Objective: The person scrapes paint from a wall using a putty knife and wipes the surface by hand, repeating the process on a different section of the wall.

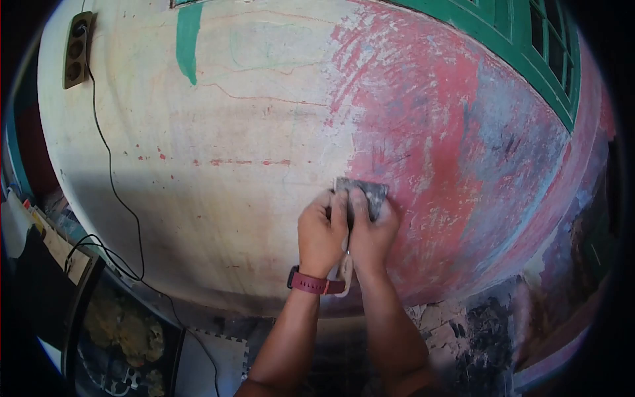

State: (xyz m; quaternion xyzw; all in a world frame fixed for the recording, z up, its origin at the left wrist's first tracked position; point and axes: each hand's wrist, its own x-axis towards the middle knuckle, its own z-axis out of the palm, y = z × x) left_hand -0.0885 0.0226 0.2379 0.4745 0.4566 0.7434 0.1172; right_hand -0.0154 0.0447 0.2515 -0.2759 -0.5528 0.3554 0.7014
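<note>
Both my hands press a grey scraper blade (368,190) flat against a wall (251,132). My left hand (322,233), with a red watch strap (312,283) at the wrist, grips the tool from the left. Beside it and touching it, my right hand (372,231) lies over the blade with its fingers pointing up. The blade's top edge sits at the border between the bare cream plaster and the worn red paint (450,145). The tool's handle is hidden under my hands.
A green window frame (529,46) runs along the upper right. A socket strip (77,49) hangs on the wall at upper left, its black cable (112,185) trailing down. Dark framed clutter (119,337) lies lower left. Paint flakes and rubble (456,324) cover the floor.
</note>
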